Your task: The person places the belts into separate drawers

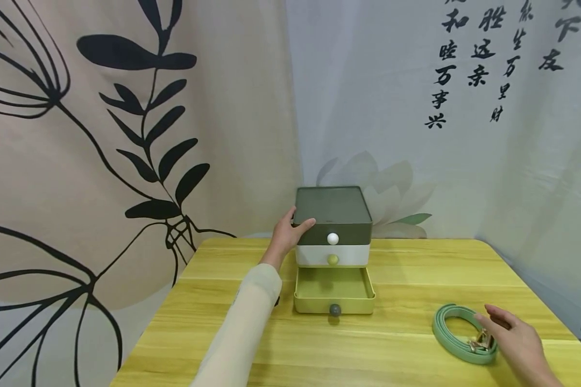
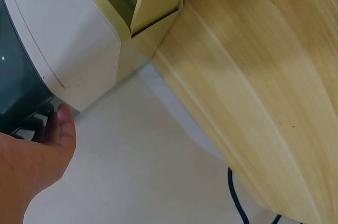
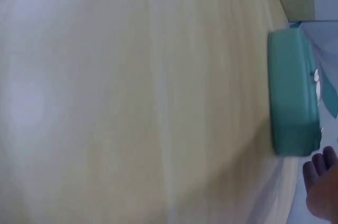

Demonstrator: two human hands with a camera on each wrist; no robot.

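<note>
A small chest of drawers (image 1: 333,255) stands on the table with a dark green top tier, a white middle tier and an olive bottom drawer (image 1: 334,306) pulled out. Nothing lies in that drawer. My left hand (image 1: 287,234) rests on the chest's upper left corner, thumb over the front top edge and fingers along the side; the left wrist view shows its fingertips against the dark tier. At the right lies a coiled green strap (image 1: 446,336) with gold metal clasps (image 1: 481,341). My right hand (image 1: 518,338) hovers beside the strap's right edge, fingers loosely bent; contact cannot be told.
The wooden table (image 1: 213,344) carries both things, its back edge near a printed curtain (image 1: 242,107). A small dark object (image 1: 277,301) is partly hidden behind my left sleeve. A dark cable-like line (image 2: 235,195) shows past the table edge.
</note>
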